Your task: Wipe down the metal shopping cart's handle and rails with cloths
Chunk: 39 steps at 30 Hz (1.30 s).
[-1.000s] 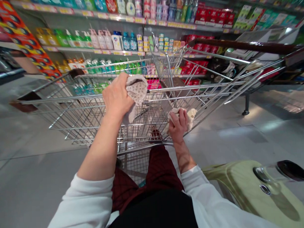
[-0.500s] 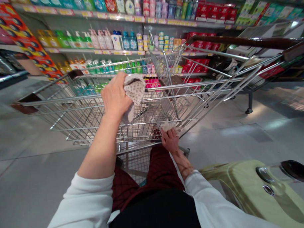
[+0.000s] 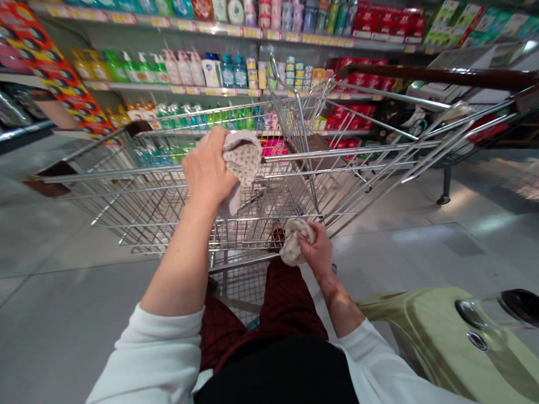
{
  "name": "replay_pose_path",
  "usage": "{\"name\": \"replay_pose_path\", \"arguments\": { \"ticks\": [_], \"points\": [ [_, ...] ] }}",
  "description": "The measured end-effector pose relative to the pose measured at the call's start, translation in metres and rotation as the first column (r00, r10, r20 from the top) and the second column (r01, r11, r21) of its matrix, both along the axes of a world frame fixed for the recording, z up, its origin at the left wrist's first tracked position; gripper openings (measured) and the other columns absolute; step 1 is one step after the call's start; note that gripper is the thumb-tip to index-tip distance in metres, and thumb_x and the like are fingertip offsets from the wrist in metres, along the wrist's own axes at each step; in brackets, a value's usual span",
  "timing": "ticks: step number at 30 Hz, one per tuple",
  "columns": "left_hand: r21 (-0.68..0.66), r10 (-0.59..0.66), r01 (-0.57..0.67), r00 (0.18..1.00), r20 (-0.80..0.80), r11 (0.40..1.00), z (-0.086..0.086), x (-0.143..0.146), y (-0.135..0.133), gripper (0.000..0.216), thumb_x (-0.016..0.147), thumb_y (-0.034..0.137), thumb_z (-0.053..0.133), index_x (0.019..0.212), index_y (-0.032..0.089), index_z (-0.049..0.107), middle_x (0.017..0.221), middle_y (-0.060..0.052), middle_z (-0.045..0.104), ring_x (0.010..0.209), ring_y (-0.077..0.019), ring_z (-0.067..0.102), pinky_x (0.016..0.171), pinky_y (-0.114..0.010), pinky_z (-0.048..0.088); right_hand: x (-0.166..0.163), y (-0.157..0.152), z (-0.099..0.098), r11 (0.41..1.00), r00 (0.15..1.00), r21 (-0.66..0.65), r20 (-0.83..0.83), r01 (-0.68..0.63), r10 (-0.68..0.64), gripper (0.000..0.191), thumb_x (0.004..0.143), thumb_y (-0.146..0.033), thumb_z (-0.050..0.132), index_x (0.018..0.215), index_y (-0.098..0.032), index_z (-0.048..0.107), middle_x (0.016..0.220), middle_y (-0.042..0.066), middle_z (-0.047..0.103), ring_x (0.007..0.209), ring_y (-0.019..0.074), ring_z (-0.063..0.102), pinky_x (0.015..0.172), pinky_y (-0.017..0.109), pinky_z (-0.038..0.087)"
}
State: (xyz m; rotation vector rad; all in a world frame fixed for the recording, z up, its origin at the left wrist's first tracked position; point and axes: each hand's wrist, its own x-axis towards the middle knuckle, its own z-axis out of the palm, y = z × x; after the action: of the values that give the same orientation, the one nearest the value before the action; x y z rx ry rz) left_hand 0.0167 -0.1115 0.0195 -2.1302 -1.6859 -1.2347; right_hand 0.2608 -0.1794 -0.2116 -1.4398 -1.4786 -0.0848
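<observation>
A wire shopping cart [image 3: 162, 176] with brown corner pieces stands sideways in front of me. My left hand [image 3: 209, 169] is closed on a pale dotted cloth [image 3: 245, 158] at the cart's near top rail, and part of the cloth hangs down inside the fingers. Lower and to the right, my right hand [image 3: 317, 247] grips a second crumpled pale cloth [image 3: 293, 242]. That cloth is bunched beside the near lower side of the basket; whether it touches the wires I cannot tell.
Shelves [image 3: 159, 88] of pump bottles, tubs and boxes run behind the cart. Its brown handle [image 3: 442, 77] extends to the right. A pale green machine [image 3: 437, 331] with a clear, black-topped container stands close at my right. Grey floor [image 3: 70, 327] lies to the left.
My right hand has turned and shifted slightly right, bringing more of its cloth into view. My left hand keeps its hold on the other cloth. The view has shifted slightly.
</observation>
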Motion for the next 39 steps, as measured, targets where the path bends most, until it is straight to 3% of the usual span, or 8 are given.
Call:
{"name": "replay_pose_path", "arguments": {
  "ticks": [4, 14, 20, 24, 29, 34, 36, 39],
  "points": [
    [0.01, -0.009, 0.008, 1.0, 0.025, 1.0, 0.0, -0.002, -0.002, 0.053, 0.089, 0.067, 0.038, 0.118, 0.028, 0.059, 0.119, -0.004, 0.07, 0.111, -0.0266, 0.062, 0.083, -0.041, 0.039, 0.003, 0.011, 0.016, 0.948, 0.986, 0.299, 0.091, 0.106, -0.139, 0.024, 0.095, -0.035, 0.057, 0.113, -0.023, 0.067, 0.132, 0.011, 0.064, 0.129, 0.0251, 0.056, 0.11, 0.048, 0.047],
    [0.007, -0.002, 0.002, 1.0, 0.02, 1.0, 0.0, -0.002, -0.002, 0.051, 0.09, 0.066, 0.04, 0.117, 0.029, 0.06, 0.116, -0.004, 0.07, 0.109, -0.0279, 0.063, 0.084, -0.041, 0.042, -0.011, 0.032, -0.033, 0.989, 0.907, 0.112, 0.399, 0.093, -0.131, 0.036, 0.096, -0.029, 0.055, 0.129, -0.028, 0.069, 0.143, 0.012, 0.061, 0.144, 0.0318, 0.044, 0.115, 0.055, 0.041],
    [0.037, -0.015, 0.016, 1.0, -0.011, 0.999, -0.003, -0.004, 0.002, 0.044, 0.09, 0.06, 0.045, 0.115, 0.028, 0.061, 0.114, -0.007, 0.071, 0.106, -0.0301, 0.065, 0.08, -0.041, 0.044, -0.006, 0.005, -0.076, 0.976, 0.858, -0.178, 0.474, -0.127, 0.198, 0.056, 0.089, -0.005, 0.05, 0.129, -0.039, 0.067, 0.144, 0.002, 0.061, 0.135, 0.0224, 0.055, 0.104, 0.04, 0.053],
    [0.078, -0.008, 0.009, 1.0, -0.019, 0.997, -0.006, -0.006, 0.005, 0.038, 0.09, 0.058, 0.047, 0.114, 0.031, 0.061, 0.11, -0.005, 0.072, 0.105, -0.0281, 0.065, 0.078, -0.038, 0.045, -0.003, -0.011, -0.087, 0.969, 0.854, -0.168, 0.461, -0.183, 0.241, 0.059, 0.08, -0.005, 0.054, 0.132, -0.029, 0.066, 0.145, 0.008, 0.059, 0.134, 0.0256, 0.056, 0.104, 0.04, 0.055],
    [0.097, -0.01, 0.013, 1.0, -0.024, 0.995, -0.007, -0.008, 0.004, 0.045, 0.092, 0.058, 0.044, 0.119, 0.028, 0.061, 0.114, -0.007, 0.071, 0.106, -0.0283, 0.064, 0.081, -0.041, 0.044, 0.027, -0.01, -0.002, 0.963, 0.965, 0.27, 0.258, -0.028, -0.044, 0.051, 0.087, -0.018, 0.054, 0.137, -0.023, 0.055, 0.147, 0.016, 0.054, 0.135, 0.0267, 0.054, 0.105, 0.047, 0.053],
    [0.052, -0.04, 0.038, 0.998, 0.042, 0.998, -0.006, -0.009, 0.001, 0.052, 0.089, 0.064, 0.042, 0.122, 0.028, 0.06, 0.122, -0.003, 0.069, 0.112, -0.0277, 0.06, 0.089, -0.042, 0.041, 0.069, 0.019, 0.114, 0.758, 0.916, 0.58, 0.052, 0.297, -0.399, 0.046, 0.091, -0.03, 0.053, 0.135, -0.018, 0.056, 0.148, 0.018, 0.05, 0.139, 0.0289, 0.049, 0.112, 0.053, 0.043],
    [0.023, -0.034, 0.033, 0.997, 0.071, 0.999, -0.004, -0.009, 0.0, 0.053, 0.088, 0.064, 0.041, 0.122, 0.029, 0.06, 0.121, -0.001, 0.07, 0.115, -0.0286, 0.059, 0.09, -0.043, 0.039, 0.076, 0.031, 0.132, 0.743, 0.908, 0.601, 0.068, 0.293, -0.414, 0.046, 0.092, -0.03, 0.051, 0.134, -0.015, 0.059, 0.147, 0.019, 0.051, 0.143, 0.0303, 0.043, 0.115, 0.054, 0.038],
    [0.005, -0.022, 0.022, 0.997, 0.077, 1.0, -0.003, -0.008, -0.002, 0.053, 0.086, 0.064, 0.043, 0.124, 0.031, 0.059, 0.119, 0.0, 0.071, 0.118, -0.0304, 0.059, 0.091, -0.045, 0.039, 0.069, 0.04, 0.117, 0.753, 0.917, 0.613, 0.11, 0.241, -0.383, 0.043, 0.091, -0.029, 0.052, 0.13, -0.013, 0.063, 0.147, 0.021, 0.051, 0.147, 0.0329, 0.037, 0.116, 0.057, 0.035]
  ]
}}
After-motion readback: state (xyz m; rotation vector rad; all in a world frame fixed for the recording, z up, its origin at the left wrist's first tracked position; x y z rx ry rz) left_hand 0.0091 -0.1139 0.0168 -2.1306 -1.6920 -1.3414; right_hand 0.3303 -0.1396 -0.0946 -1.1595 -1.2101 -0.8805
